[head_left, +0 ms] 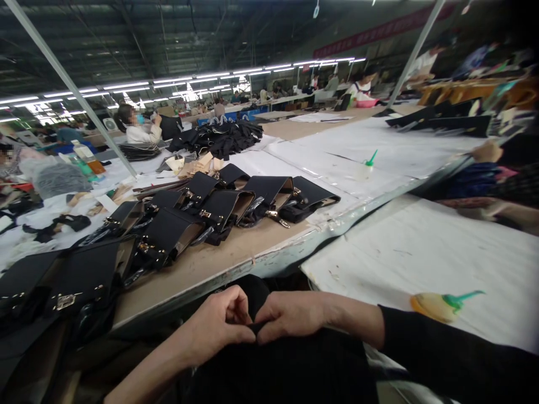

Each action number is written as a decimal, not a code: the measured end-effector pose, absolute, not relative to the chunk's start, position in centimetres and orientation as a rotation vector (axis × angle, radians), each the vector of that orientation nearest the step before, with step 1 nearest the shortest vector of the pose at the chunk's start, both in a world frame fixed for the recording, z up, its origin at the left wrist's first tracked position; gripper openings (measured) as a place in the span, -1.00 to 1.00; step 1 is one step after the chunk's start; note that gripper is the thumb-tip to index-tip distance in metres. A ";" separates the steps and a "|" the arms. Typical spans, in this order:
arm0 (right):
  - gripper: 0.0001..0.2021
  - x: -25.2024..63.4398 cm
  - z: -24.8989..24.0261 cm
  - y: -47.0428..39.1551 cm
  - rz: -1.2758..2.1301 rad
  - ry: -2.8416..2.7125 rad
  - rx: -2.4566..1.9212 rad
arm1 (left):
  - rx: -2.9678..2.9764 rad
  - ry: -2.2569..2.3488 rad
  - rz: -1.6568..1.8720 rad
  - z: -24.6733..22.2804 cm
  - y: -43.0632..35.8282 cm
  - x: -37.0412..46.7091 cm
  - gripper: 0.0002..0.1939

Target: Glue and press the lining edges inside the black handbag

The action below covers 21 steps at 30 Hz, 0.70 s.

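Observation:
My left hand (219, 320) and my right hand (295, 313) meet low in front of me, thumb tips almost touching. Both have curled fingers and pinch the edge of a black piece (257, 327) of material. Its full shape is hard to make out against my dark clothing. Just beyond my fingers, on the table at the left, black handbags (168, 233) with gold-coloured clasps lie in rows, some with clear plastic wrap on their metal parts. To the right of my right forearm lies a squeeze bottle (435, 306) of yellowish liquid with a green nozzle.
A white-covered table (421, 247) extends to my right, and a brown board (227, 252) lies under the handbags. Another green-nozzled bottle (369, 163) lies farther back. Beyond are a heap of black pieces (223, 137), a slanting metal pole (71, 84) and a masked person (138, 126).

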State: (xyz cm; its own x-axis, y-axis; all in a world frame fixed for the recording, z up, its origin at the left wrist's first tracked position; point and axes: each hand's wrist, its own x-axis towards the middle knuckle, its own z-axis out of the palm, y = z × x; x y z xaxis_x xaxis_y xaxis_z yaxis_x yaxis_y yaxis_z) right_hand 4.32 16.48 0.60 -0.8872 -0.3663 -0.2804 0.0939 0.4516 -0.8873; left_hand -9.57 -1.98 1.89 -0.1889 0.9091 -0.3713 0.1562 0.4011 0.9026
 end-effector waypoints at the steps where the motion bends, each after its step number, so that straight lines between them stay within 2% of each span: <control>1: -0.78 4.2 0.8 16.5 -1.417 2.293 -0.228 | 0.959 1.623 0.856 2.1 -2.3 -10.1 -0.67; 5: -0.81 4.4 2.1 17.2 -1.368 2.308 -0.120 | 0.858 1.465 0.662 2.8 -3.9 -11.9 -0.76; 9: -0.82 4.7 1.3 17.9 -1.333 2.333 -0.063 | 0.888 1.495 0.639 2.4 -4.6 -11.9 -0.79; 14: -0.55 4.3 -0.8 18.2 -1.535 2.236 -0.149 | 1.024 1.630 0.571 1.7 -3.8 -11.5 -0.83; 21: -0.73 2.0 -1.6 17.4 -1.465 2.316 -0.272 | 1.182 1.747 0.480 1.9 -2.3 -11.2 -0.81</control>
State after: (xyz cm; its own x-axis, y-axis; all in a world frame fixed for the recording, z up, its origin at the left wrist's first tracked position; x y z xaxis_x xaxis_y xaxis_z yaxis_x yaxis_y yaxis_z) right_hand 2.02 17.40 -1.62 -0.9070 -0.3611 -0.2168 0.0411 0.4365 -0.8988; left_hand -11.22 -2.33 1.92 -0.0936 0.8717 -0.4809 0.5036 0.4582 0.7325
